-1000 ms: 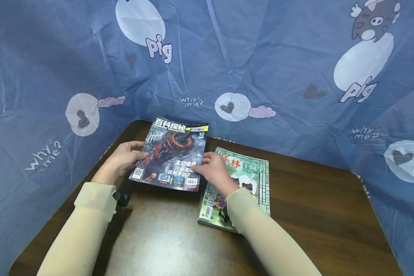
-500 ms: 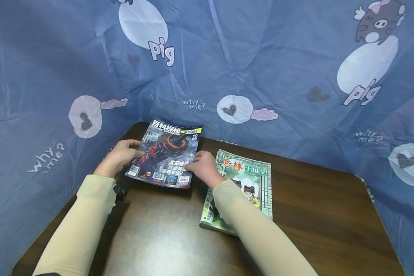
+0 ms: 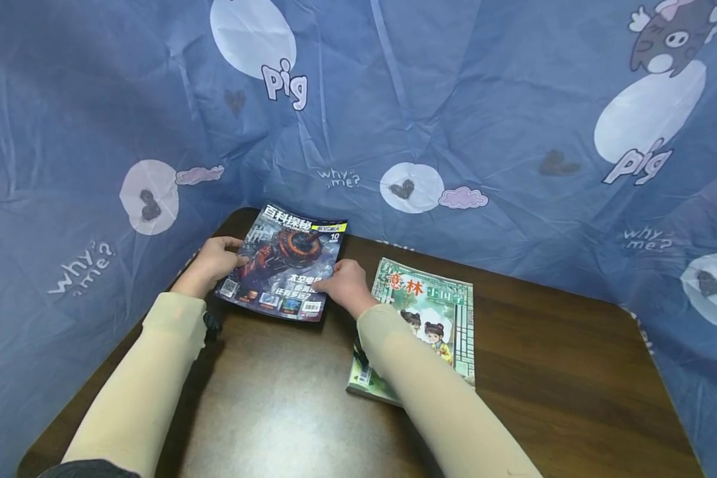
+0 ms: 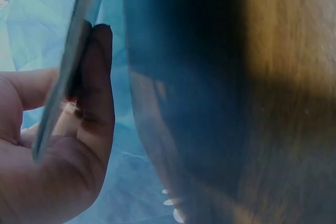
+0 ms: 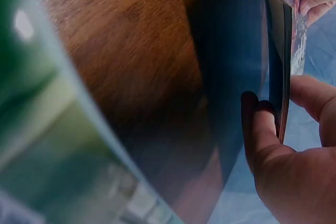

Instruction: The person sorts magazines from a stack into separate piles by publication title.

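A dark magazine [image 3: 287, 255] with a red-and-black space picture on its cover is held by both hands over the table's far left corner. My left hand [image 3: 212, 262] pinches its left edge, thumb on the cover and fingers underneath. On the opposite edge, my right hand [image 3: 348, 285] pinches it the same way. Both wrist views show a gap between the magazine [image 5: 286, 61] and the tabletop. A green magazine [image 3: 427, 299] lies on the table under my right forearm, which hides part of its cover.
The brown wooden table [image 3: 550, 372] has rounded corners. A blue cloth [image 3: 478, 99] printed with pigs, hearts and clouds hangs around its back and sides, close to the far edge.
Both hands have carried the dark magazine slightly left and lower toward the tabletop. More of the green magazine's cover shows now. The view has shifted a little.
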{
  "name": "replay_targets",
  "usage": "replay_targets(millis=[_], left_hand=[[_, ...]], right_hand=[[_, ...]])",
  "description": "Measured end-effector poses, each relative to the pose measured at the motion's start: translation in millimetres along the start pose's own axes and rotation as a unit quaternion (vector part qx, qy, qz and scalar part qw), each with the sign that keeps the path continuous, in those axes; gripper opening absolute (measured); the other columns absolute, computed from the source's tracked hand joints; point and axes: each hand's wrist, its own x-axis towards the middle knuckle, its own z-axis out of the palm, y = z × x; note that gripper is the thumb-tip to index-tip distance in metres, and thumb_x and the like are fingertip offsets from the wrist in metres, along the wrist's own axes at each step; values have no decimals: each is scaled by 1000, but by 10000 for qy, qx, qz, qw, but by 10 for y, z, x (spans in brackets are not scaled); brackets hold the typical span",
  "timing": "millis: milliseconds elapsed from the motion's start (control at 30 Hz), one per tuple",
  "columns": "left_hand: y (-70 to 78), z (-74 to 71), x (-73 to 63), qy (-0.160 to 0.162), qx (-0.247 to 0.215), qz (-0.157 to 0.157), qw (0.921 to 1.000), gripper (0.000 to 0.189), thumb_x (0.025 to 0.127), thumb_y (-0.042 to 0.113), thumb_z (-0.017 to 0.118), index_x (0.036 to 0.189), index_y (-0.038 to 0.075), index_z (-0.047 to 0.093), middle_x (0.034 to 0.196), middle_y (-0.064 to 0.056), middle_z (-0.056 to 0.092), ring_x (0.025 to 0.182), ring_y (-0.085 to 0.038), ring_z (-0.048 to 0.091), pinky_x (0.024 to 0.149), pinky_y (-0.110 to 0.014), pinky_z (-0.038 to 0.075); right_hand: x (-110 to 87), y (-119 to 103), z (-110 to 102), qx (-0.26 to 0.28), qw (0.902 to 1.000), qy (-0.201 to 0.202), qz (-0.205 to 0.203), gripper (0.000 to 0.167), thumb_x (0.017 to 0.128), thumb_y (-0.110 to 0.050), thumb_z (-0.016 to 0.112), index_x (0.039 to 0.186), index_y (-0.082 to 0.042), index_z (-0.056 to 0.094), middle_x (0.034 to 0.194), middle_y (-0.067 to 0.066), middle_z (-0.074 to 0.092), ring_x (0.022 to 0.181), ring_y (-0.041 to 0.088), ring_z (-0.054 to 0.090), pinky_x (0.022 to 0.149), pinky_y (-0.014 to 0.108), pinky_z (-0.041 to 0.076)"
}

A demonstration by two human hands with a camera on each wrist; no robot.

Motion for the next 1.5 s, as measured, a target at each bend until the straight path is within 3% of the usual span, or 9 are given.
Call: replay_targets(millis=[133,333,533,700,967,1233,1367,1500], left_hand=[[-2,-6,29,69,347,139,9993,49,99,-1,58,143,-15,42,147,-35,39,132,-49,40,104,-60,39],[-27,6,88,55,582,267,9979,49,97,-1,61,140,-18,44,143,-37,43,131,-48,42,104,-58,40],[-69,18,107,107,707,67,9974,50,97,-1,61,141,-18,43,142,-37,43,130,-48,43,104,-59,40],[-91,22,119,173,737,129,9970,49,96,-3,62,139,-19,45,139,-37,46,124,-46,47,101,-58,42],[-151,30,144,281,1038,245,9939,47,92,-2,65,133,-20,49,131,-38,51,116,-47,52,97,-57,46],[-152,62,157,352,1489,178,9881,48,92,4,68,130,-20,52,130,-37,53,120,-49,51,100,-58,43],[-176,75,167,395,1876,160,9813,47,91,7,70,126,-20,55,126,-38,56,118,-51,53,99,-58,44],[-231,56,177,491,2376,360,9695,43,87,10,73,114,-21,61,115,-38,61,109,-52,57,94,-59,46]], right_hand=[[42,7,45,-131,9999,-95,41,54,71,-28,93,60,-15,42,58,-5,35,61,17,37,56,30,37],[50,-17,44,-266,9994,-135,179,42,71,-29,93,65,-11,55,69,1,53,71,22,49,67,35,48],[45,-49,73,-423,9984,-226,286,41,70,-33,94,76,-8,62,78,4,60,80,25,57,76,35,52],[35,-79,91,-480,9978,-238,392,42,71,-33,93,82,-6,64,83,5,62,86,26,59,80,36,52],[28,-85,119,-678,9968,-285,303,41,72,-32,93,80,-4,64,82,7,62,88,28,61,82,36,53],[34,-44,133,-780,9961,-270,305,46,71,-32,93,90,0,66,87,9,64,91,28,62,83,35,53],[18,-56,111,-751,9961,-309,330,42,71,-33,93,79,-4,63,81,6,61,84,25,59,80,34,53],[4,-77,107,-666,9964,-392,349,41,70,-32,94,69,-8,60,74,3,57,75,22,53,72,33,52]])
